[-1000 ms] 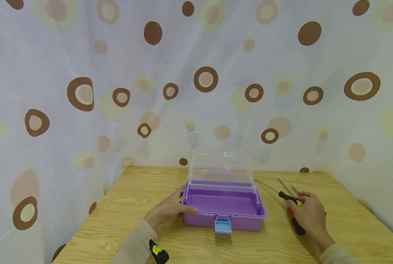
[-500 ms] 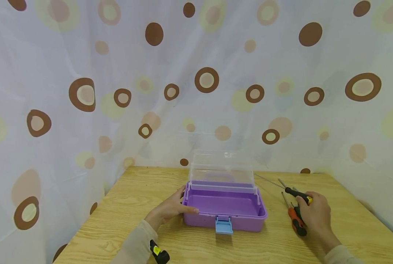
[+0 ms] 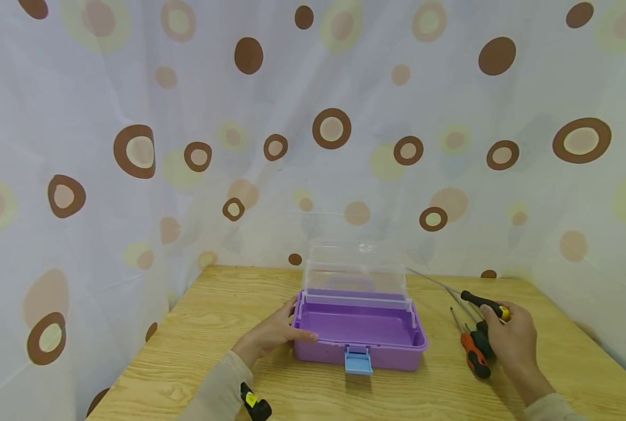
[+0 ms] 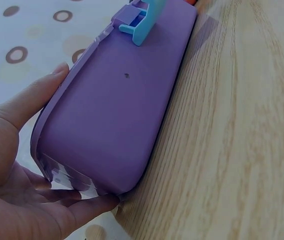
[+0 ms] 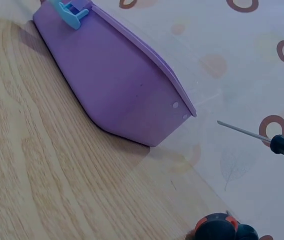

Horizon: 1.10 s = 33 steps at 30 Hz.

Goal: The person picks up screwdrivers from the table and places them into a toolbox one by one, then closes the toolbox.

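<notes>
A purple toolbox [image 3: 323, 353] stands on the wooden table with its clear lid [image 3: 355, 269] tipped back and its light blue latch [image 3: 358, 361] hanging down in front. My left hand [image 3: 273, 331] grips its left end, thumb along the front rim and fingers round the side, as the left wrist view also shows. In my right hand [image 3: 515, 338] is a black and yellow screwdriver [image 3: 481, 302], pinched by the handle, its long thin shaft pointing back and left. Beneath and beside that hand lie a red and black screwdriver [image 3: 473, 352] and a dark green-handled one [image 3: 481, 342].
The table [image 3: 197, 345] reaches back to a spotted curtain [image 3: 376, 175], which also hangs along both sides. The toolbox's bottom is bare purple. A black wrist strap piece [image 3: 255, 403] sits at my left sleeve.
My right hand has lifted the black and yellow screwdriver and drawn it to the right, uncovering the red and black one. My left hand has kept its grip on the toolbox.
</notes>
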Available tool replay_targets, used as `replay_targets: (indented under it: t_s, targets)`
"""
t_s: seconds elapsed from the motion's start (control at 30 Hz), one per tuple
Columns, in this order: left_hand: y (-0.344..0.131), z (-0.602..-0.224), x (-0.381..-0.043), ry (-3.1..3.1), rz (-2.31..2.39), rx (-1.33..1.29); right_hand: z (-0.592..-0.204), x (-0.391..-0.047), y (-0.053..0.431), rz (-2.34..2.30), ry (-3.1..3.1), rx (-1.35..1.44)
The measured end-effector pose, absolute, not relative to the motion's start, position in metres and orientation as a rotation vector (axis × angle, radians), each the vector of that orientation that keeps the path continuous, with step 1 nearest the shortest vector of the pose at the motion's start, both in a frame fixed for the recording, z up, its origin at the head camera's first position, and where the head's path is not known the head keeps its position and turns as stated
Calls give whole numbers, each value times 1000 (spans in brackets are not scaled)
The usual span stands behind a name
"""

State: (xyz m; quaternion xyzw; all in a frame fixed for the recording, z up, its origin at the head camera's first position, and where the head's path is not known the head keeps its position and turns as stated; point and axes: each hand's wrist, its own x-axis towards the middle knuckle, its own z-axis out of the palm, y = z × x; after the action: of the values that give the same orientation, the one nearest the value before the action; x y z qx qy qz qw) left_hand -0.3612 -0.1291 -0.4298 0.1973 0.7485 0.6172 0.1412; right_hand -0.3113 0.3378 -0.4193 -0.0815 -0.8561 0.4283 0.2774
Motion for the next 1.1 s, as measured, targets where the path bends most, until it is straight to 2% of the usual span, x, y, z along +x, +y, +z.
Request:
replay_targets:
  t_s: [0.5, 0.87, 1.1]
  targets:
    - [-129, -432, -363, 2169, 1761, 580, -404, -307, 329, 1463, -2195, -334]
    - [-130, -430, -361, 2184, 1766, 582, -396, -305, 310, 1639, -2206, -242]
    - [-130, -429, -360, 2202, 1757, 570, -400, -306, 300, 1615, -2274, -61]
